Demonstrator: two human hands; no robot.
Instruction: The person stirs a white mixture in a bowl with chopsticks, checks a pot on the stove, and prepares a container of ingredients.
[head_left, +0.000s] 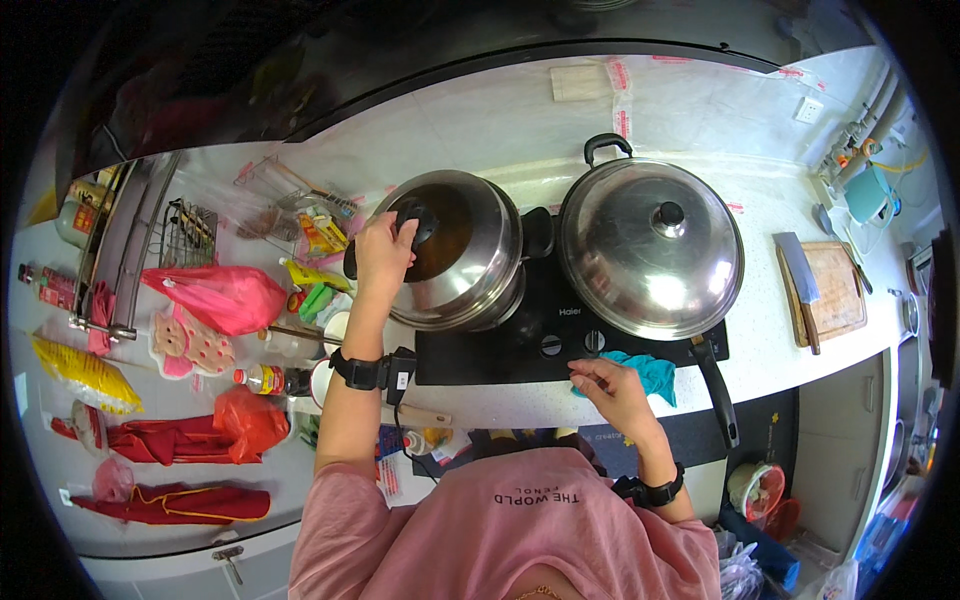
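My left hand (386, 251) grips the black knob on the domed lid (487, 225) of a steel pot, which stands on the left of the black gas hob (480, 356). The lid has a dark glass window, and it sits on the pot. My right hand (616, 394) hovers at the hob's front edge, beside a teal cloth (652, 375), fingers slightly curled and apart; it is not clear whether it touches the cloth. Right of the pot is a wok under a large steel lid (637, 255) with a black knob; its black handle (716, 394) points toward me.
A cleaver (799, 270) lies on a wooden cutting board (832, 292) at the right. Bottles, bowls and a pink bag (225, 296) crowd the left side, below a wire rack (187, 232). The dark range hood (525, 52) overhangs the hob.
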